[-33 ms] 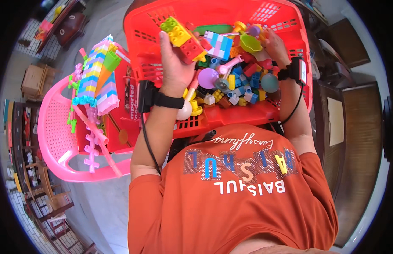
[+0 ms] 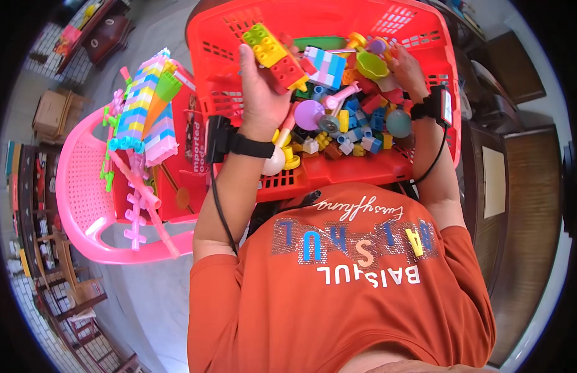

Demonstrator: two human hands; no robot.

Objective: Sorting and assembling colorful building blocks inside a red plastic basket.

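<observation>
Clearly, the left hand [image 2: 263,96] is closed around a green, yellow and red stack of studded plastic bricks [image 2: 276,55], its thumb lying along the side nearest the chair and its other fingers mostly hidden. That stack is held aslant above the left part of a large red plastic basket with slotted walls [image 2: 326,20], its green end toward the upper left and a small yellow piece at the lower right. The right hand [image 2: 411,73] reaches in over the opposite side of the basket, fingers bent, just beside a shallow yellow-green plastic bowl [image 2: 370,64]; whether it grips anything I cannot tell. Between the hands lies a jumble of toys: a block of pale pink, white and blue bricks [image 2: 326,67], a flat green elongated piece [image 2: 319,43], a pink spoon-shaped toy [image 2: 342,95], a round lilac plastic piece [image 2: 309,114] and a grey wheel [image 2: 329,124]. Near the right wrist sits a grey-green ball [image 2: 398,123]; near the left wrist, a white ball [image 2: 274,161] rests beside yellow ring-like pieces [image 2: 291,163]. Left of the basket, a pink plastic chair with a perforated back [image 2: 83,186] bears a striped pastel brick construction [image 2: 142,102] and a long pink plastic rod [image 2: 137,181].
</observation>
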